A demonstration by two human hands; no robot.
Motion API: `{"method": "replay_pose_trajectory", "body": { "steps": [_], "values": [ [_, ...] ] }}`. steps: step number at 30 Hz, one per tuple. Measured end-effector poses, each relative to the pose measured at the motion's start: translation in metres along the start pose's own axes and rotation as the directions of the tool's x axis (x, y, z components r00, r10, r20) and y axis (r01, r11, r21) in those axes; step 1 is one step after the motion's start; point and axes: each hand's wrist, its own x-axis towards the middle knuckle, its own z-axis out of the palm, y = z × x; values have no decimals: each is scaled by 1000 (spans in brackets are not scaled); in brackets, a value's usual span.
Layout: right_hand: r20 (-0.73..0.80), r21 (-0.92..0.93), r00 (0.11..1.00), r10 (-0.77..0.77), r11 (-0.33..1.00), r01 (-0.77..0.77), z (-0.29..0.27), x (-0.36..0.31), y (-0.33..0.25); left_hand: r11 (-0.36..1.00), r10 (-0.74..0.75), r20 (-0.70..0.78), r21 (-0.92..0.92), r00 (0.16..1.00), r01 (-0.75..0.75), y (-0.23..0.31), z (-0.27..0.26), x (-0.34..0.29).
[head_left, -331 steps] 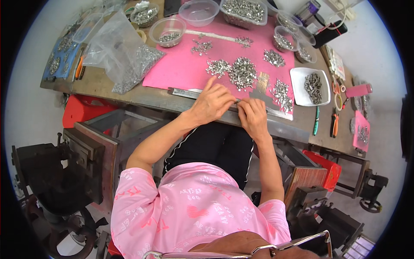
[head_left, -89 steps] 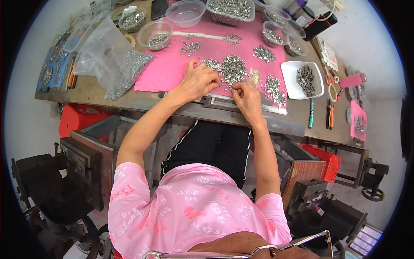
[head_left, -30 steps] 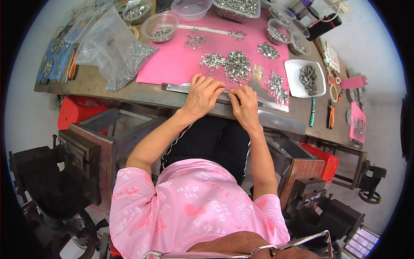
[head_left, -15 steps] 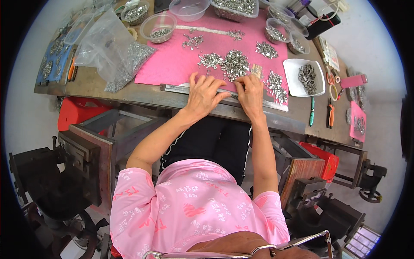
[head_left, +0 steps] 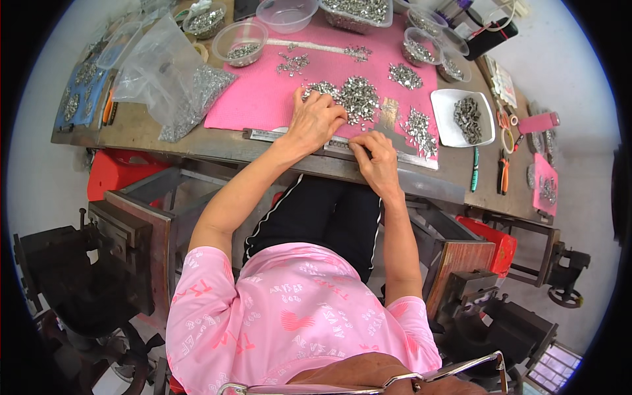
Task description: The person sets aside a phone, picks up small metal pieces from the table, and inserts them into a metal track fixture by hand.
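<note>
My left hand [head_left: 315,122] reaches over the pink mat, its fingertips bent together at the near side of a small pile of silvery metal pieces [head_left: 320,88]. What those fingertips hold, if anything, is hidden. To its right lies a larger heap of the same pieces [head_left: 359,99]. At the table's front edge my right hand [head_left: 376,160] has thumb and forefinger closed at the right end of a narrow metal strip [head_left: 338,146] with a row of small parts along it. Anything between those fingers is too small to make out. A steel ruler [head_left: 266,135] lies left of the strip.
The pink mat [head_left: 230,99] carries more loose piles. Clear tubs [head_left: 240,49] stand behind, and a plastic bag of metal pieces [head_left: 197,99] rests on the left. At right are a white dish [head_left: 444,128] of dark parts, a green pen [head_left: 474,172] and orange-handled pliers [head_left: 503,174].
My left hand has moved away from the front edge to the small pile, its fingers drawing together. My right hand has shifted back from the large heap toward the strip at the edge.
</note>
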Motion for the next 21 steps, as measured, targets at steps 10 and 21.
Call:
{"method": "replay_pose_trajectory", "body": {
  "steps": [10, 21],
  "values": [
    [-94, -286, 992, 89, 952, -112, 6, 16, 29, 995, -14, 68, -96, 998, 20, -6, -7, -3],
    [-137, -35, 988, 75, 996, -80, -8, -3, 5, 990, 115, -31, -82, 993, -117, 17, -14, -11]
  ]
}}
